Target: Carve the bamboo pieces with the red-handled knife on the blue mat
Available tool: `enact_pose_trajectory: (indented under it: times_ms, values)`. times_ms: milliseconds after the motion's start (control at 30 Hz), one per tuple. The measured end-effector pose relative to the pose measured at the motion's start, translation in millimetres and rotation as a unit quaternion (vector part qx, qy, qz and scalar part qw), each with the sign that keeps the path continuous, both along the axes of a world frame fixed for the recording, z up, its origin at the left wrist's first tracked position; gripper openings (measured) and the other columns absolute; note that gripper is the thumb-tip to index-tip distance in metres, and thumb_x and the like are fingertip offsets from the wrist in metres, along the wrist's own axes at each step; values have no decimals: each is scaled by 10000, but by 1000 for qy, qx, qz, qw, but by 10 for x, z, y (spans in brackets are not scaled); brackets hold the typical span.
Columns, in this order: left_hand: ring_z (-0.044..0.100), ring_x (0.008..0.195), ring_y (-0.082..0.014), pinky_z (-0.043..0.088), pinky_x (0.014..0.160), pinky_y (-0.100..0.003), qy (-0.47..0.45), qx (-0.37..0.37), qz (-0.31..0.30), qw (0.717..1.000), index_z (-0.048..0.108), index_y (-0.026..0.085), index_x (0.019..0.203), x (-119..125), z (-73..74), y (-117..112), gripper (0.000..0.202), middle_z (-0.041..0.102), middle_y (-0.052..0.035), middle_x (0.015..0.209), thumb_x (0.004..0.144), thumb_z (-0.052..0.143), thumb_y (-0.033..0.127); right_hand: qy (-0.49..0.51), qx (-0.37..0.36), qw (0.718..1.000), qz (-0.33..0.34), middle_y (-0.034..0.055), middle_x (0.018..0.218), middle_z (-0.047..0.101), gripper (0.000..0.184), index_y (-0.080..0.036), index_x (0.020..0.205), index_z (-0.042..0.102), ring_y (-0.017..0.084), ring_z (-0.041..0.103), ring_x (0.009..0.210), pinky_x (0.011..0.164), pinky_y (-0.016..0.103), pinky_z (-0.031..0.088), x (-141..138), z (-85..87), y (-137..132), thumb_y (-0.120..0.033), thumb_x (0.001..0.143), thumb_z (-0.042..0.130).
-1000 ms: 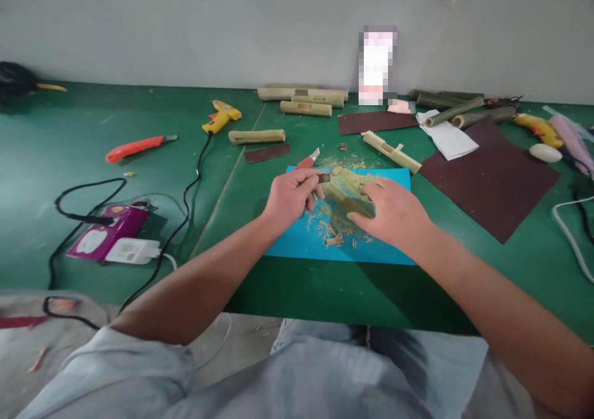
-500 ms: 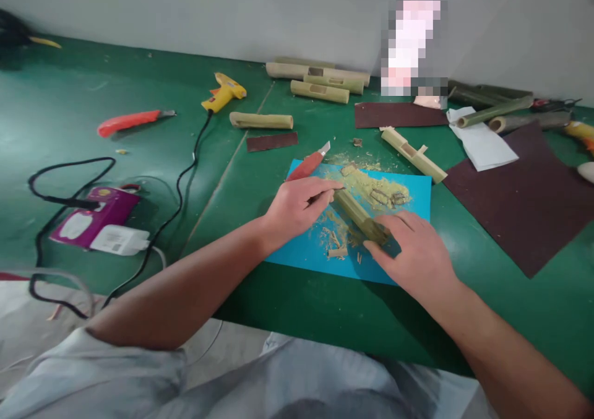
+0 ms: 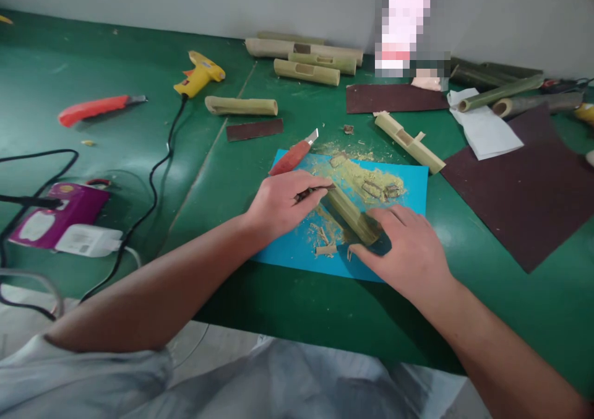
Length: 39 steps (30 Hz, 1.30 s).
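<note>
A green bamboo tube (image 3: 351, 211) lies slantwise over a blue sheet (image 3: 283, 255) covered with pale shavings. My left hand (image 3: 283, 205) is closed, pinching a thin dark piece that looks like sandpaper (image 3: 304, 194) at the tube's far end. Around the near end, my right hand (image 3: 408, 246) has its thumb and fingers spread. Its fingertips are at the tube's side, while the thumb stands off from it. Beyond my left hand, a red-handled utility knife (image 3: 294, 156) rests with its blade pointing away. Its handle end is near my knuckles.
Several cut bamboo tubes (image 3: 306, 72) lie at the back, another (image 3: 411, 143) to the right. Brown sheets (image 3: 524, 202) and white paper (image 3: 487, 134) are at right. Leftward are a yellow glue gun (image 3: 199, 75), a second red knife (image 3: 95, 109) and a purple power strip (image 3: 69, 211) with cables.
My right hand has loosened, its thumb moving away from the bamboo tube. More of the dark piece shows in my left hand. The whole view has shifted slightly.
</note>
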<state>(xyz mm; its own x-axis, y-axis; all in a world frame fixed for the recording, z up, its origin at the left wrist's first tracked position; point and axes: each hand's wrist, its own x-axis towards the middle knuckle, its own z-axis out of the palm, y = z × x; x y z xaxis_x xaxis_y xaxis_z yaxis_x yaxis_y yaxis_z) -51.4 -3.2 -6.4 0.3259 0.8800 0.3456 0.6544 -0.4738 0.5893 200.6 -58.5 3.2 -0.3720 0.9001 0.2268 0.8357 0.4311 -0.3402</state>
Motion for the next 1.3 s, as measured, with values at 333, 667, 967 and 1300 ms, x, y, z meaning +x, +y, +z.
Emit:
enact_pose_trajectory:
  times_ms: [333,667,967,1300]
  values:
    - [741,863,-173,592,786,-282,-11,-14,-3,1000,782,261,1114,9,13,-21,248,800,-29,1038,955,612,346,-28,-42,998,-22,75,915,702,324,-220,988,650,301,657,912,766,432,453,18,27,6,-465,797,741]
    - [745,882,-190,609,841,-319,4,0,9,1000,792,270,1079,17,40,-11,238,801,-26,999,948,624,378,-14,-62,998,-17,74,922,703,260,-233,969,635,280,657,905,755,405,455,25,16,9,-436,823,710]
    - [742,838,-173,604,863,-324,-9,11,-3,1000,790,254,1086,5,13,-5,224,803,-22,986,958,634,352,25,-33,999,-24,106,971,705,285,-199,1105,624,283,660,906,763,406,494,52,-9,39,-326,850,633]
    - [737,840,-165,601,863,-310,0,13,-5,1000,785,254,1106,1,5,-4,230,803,-25,1009,958,632,342,-17,-52,998,-42,51,836,669,227,-239,834,579,234,632,783,654,354,437,83,0,52,-396,789,736]
